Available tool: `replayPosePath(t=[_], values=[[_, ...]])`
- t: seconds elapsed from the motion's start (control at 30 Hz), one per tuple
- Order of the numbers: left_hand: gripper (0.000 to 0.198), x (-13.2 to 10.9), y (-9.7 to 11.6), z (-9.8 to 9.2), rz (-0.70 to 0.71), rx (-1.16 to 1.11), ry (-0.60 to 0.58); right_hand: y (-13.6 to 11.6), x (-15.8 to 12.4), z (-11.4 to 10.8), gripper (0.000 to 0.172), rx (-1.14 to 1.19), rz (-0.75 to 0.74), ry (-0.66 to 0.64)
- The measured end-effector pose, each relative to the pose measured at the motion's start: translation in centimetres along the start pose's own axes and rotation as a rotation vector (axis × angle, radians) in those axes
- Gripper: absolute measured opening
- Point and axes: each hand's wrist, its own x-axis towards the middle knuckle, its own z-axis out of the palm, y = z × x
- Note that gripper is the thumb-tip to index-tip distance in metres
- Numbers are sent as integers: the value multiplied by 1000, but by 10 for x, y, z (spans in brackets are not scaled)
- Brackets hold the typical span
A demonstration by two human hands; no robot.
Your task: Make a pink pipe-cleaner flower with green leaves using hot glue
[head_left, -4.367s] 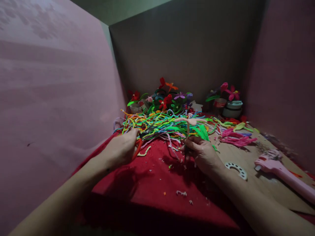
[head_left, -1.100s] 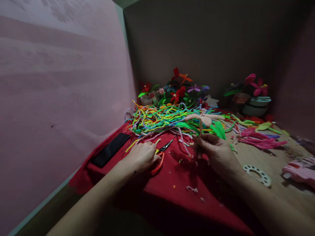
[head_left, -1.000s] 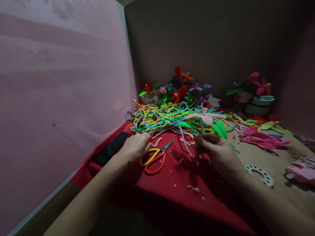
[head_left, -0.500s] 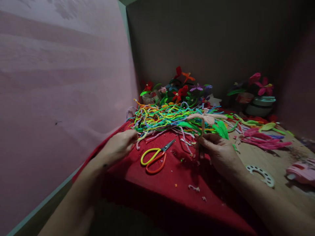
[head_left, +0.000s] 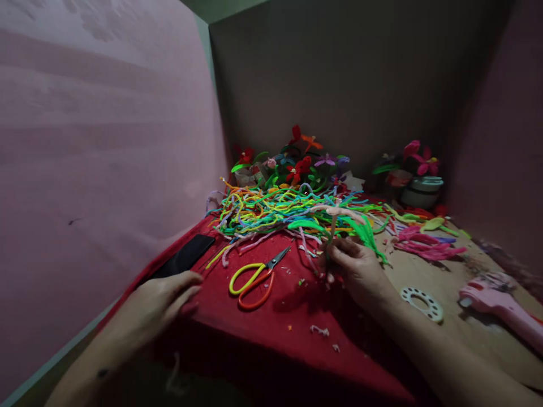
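My right hand is closed in a pinch on the stem of a pale pink pipe-cleaner flower, which stands upright above the fingers. My left hand hovers at the front left edge of the table, fingers loosely bent and apart, with nothing seen in it. Just behind it lies a black phone. Below the left hand, off the table edge, a blurred pale strand shows. Between my hands rest scissors with one yellow and one orange handle, blades pointing away.
A heap of coloured pipe cleaners covers the back of the red cloth. Behind it stand pipe-cleaner flowers. To the right are pink pipe cleaners, a white ring with holes and a pink glue gun. Walls close in the table.
My left hand has moved left and toward me from the heap's edge, its fingers opening and uncovering the phone. The pink flower has turned in my right hand. The view has shifted slightly.
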Motion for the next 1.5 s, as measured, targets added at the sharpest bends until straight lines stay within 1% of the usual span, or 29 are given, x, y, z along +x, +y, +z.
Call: replayPosePath(t=[0.1, 0.17, 0.23, 0.3, 0.33, 0.37, 0.4, 0.47, 0.53, 0.57, 0.6, 0.67, 0.8, 0.87, 0.93, 1.0, 1.1, 1.17, 1.23, 1.3, 1.33, 1.37, 1.43, 1.5], values=[[28, 32, 57, 5, 172, -275, -73, -1, 1, 0, 21, -15, -4, 11], [26, 53, 96, 9, 285, -440, -76, -3, 0, 1, 19, -39, -14, 24], [23, 70, 127, 14, 401, -577, -76, -6, 0, 3, 18, -59, -26, 6], [23, 83, 149, 18, 471, -715, -76, -8, 0, 5, 18, -68, -49, -19], [23, 88, 156, 20, 488, -801, -119, -9, 0, 6, 19, -69, -60, -32], [24, 93, 161, 21, 484, -882, -195, -10, 0, 6, 20, -67, -72, -41], [25, 97, 165, 22, 453, -964, -251, -10, 1, 6, 21, -65, -85, -47], [26, 105, 169, 25, 350, -1098, -345, -8, 2, 6, 23, -69, -104, -55], [25, 111, 171, 28, 251, -1199, -382, -6, 4, 5, 23, -81, -107, -60], [23, 114, 171, 30, 225, -1243, -389, -5, 5, 4, 23, -89, -106, -57], [21, 117, 171, 32, 216, -1282, -383, -5, 6, 4, 22, -96, -109, -50], [16, 120, 170, 35, 240, -1333, -334, -7, 6, 4, 20, -118, -137, -24], [7, 119, 172, 37, 288, -1335, -275, -17, 4, 8, 23, -240, -164, 17], [7, 116, 173, 39, 322, -1339, -226, -18, 2, 9, 22, -241, -165, 56], [9, 115, 172, 44, 381, -1337, -152, -15, 2, 10, 22, -229, -149, 80], [11, 115, 170, 51, 431, -1319, -78, -12, 1, 9, 24, -235, -124, 69], [10, 116, 167, 62, 476, -1241, 93, -10, 0, 10, 32, -242, -85, 39], [8, 116, 165, 67, 513, -1175, 190, -11, -1, 10, 37, -261, -79, 44], [8, 116, 163, 69, 529, -1135, 228, -12, -1, 10, 38, -297, -94, 59], [9, 116, 162, 69, 511, -1142, 215, -12, 0, 11, 38, -314, -93, 61], [11, 116, 162, 68, 489, -1161, 185, -11, 0, 11, 37, -318, -81, 55], [14, 117, 162, 66, 463, -1189, 137, -12, 0, 12, 37, -323, -60, 43], [15, 118, 162, 61, 413, -1253, 0, -15, -1, 16, 35, -324, -37, 33], [12, 120, 162, 56, 371, -1304, -116, -25, -1, 18, 29, -341, -70, 50]])
